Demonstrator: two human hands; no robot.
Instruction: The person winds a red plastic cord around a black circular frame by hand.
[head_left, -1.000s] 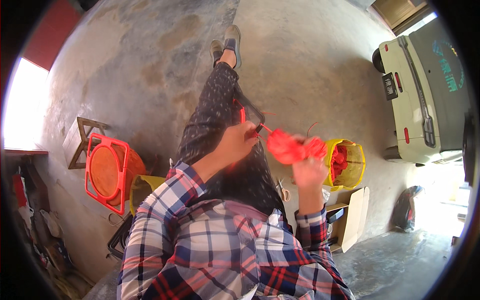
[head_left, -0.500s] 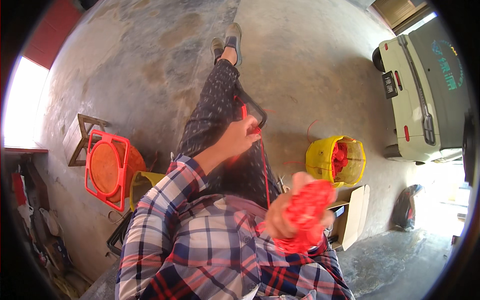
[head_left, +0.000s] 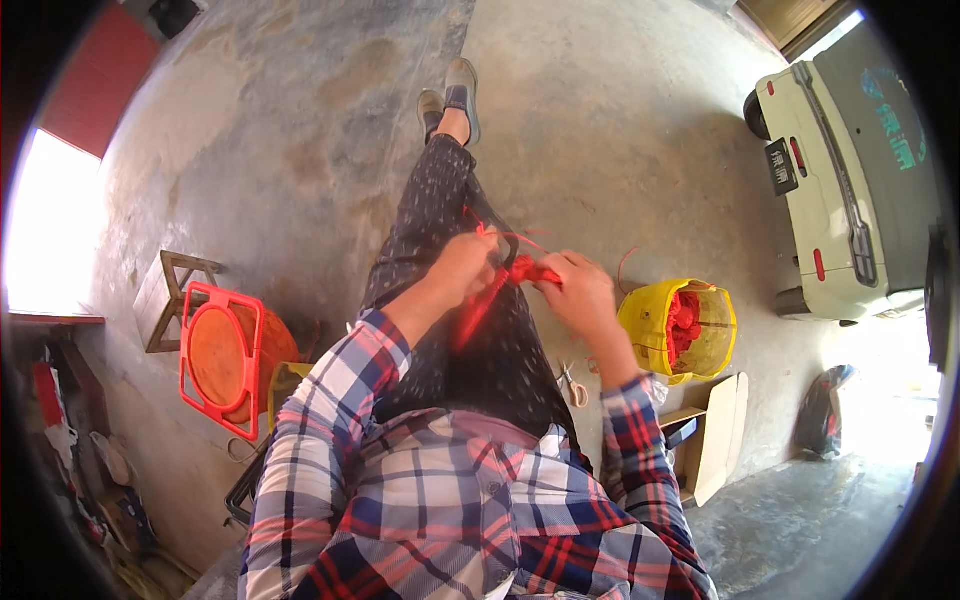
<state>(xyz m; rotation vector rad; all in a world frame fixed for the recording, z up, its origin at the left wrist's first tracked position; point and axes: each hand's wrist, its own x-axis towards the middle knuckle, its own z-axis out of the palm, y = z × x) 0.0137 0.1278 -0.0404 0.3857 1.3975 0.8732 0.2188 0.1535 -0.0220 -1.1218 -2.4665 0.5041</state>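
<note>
Above my lap, my left hand [head_left: 466, 266] is closed with its fingertips on a red cord that runs over my thigh. A thin red strand [head_left: 525, 240] stretches from it towards my right side. My right hand [head_left: 582, 292] grips a bunched red cord bundle [head_left: 524, 270] close to my left fingers. More red cord [head_left: 476, 318], smeared by motion, hangs beneath the hands over my dark patterned trousers [head_left: 420, 220]. Part of a dark curved edge shows behind the hands; what it belongs to is hidden.
To my right stand a yellow basket [head_left: 642, 338] holding red material and an open cardboard box [head_left: 722, 440]. Scissors [head_left: 577, 392] lie beside my thigh. An orange stool with a red frame [head_left: 254, 370] and a wooden stool [head_left: 155, 300] are at left. A vehicle [head_left: 835, 190] is parked right.
My right hand has moved forward and away from my body with the red bundle, reaching my left hand. The bundle now looks narrower. My left hand has shifted slightly left.
</note>
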